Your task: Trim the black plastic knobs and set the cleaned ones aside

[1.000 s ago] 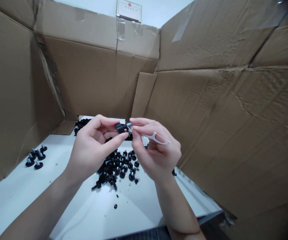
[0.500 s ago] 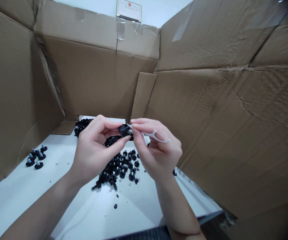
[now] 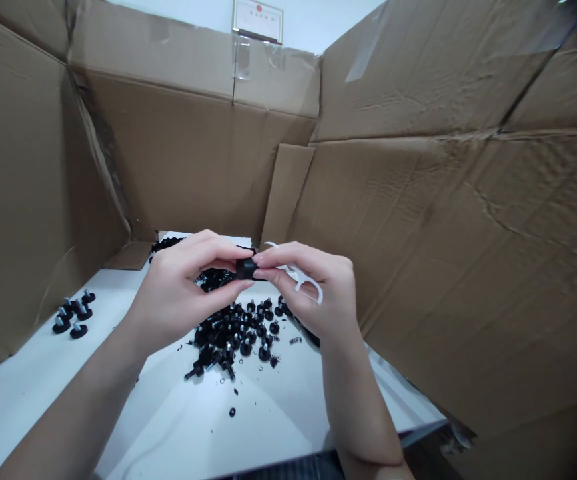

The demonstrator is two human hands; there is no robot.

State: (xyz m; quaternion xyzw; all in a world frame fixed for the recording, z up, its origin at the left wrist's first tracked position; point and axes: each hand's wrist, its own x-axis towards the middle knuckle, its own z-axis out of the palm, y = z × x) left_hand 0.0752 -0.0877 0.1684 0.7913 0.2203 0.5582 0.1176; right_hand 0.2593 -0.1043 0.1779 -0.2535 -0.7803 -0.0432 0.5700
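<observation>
My left hand (image 3: 183,283) is closed in a pinch, thumb below and fingers above, round a small black cylindrical plastic part (image 3: 245,268). My right hand (image 3: 318,283) grips the right end of this part between thumb and fingertips. A thin white plastic tool with a curved open loop (image 3: 309,288) is tucked against the right palm, its slim end poking out above the fingers. Beneath the hands lies a pile of black knobs with metal studs (image 3: 238,330). The fingertips hide much of the black part.
Several black discs with upright metal studs (image 3: 75,313) stand at the left of the white table (image 3: 193,427). A small spring (image 3: 295,341), rings and black bits lie scattered near the pile. Cardboard walls (image 3: 178,160) enclose the back and both sides.
The white tool has swung from the right fingertips back into the palm. The right thumb and fingers have closed on the black part, and both hands have shifted slightly left.
</observation>
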